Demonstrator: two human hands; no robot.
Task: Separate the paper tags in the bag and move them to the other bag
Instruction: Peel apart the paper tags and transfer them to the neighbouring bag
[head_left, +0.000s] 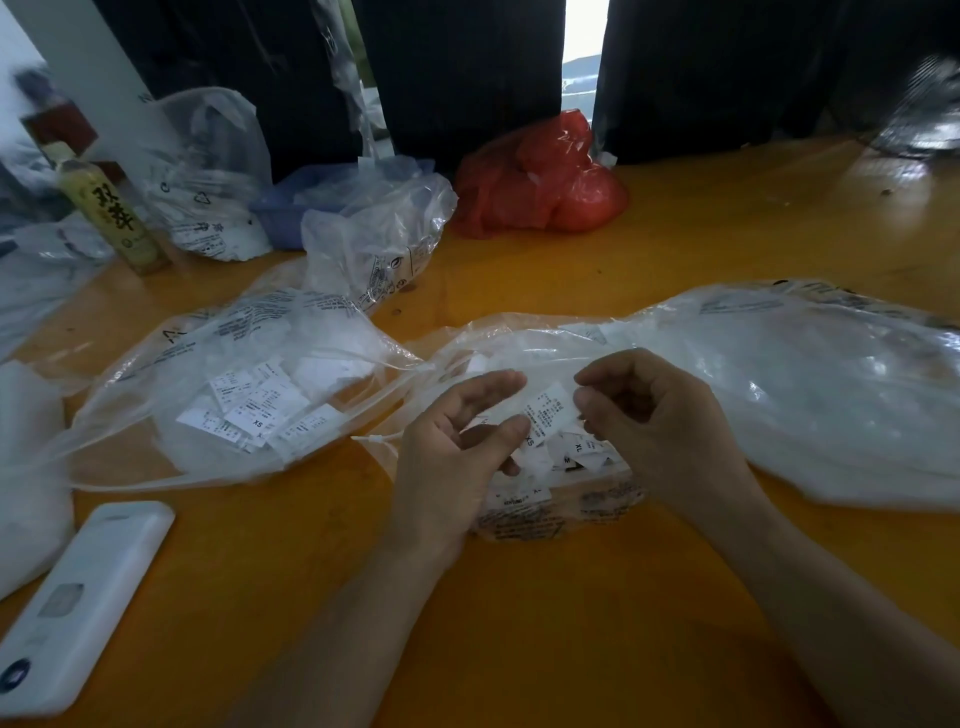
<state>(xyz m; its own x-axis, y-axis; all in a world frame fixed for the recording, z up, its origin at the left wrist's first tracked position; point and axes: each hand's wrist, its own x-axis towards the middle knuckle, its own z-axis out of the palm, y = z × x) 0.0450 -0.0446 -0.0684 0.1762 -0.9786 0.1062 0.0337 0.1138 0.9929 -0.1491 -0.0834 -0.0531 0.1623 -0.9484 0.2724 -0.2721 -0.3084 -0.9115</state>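
1. Head view: left hand (457, 441) and right hand (644, 410) are pinching one paper tag (548, 413) between them above the source bag (571, 499).
2. Receiving bag (218, 364) is lying leftward, nearer the left hand.

"XS" on held tag (546, 413), between both hands. "XL" on tag (578, 448) at 5 o'clock of it. "XS" upside down on tag (258, 425) in left bag (156, 364). Two large Chinese characters on bottle (111, 213), 10 o'clock. Recycling triangle on far bag (202, 197). Other print too small to read.
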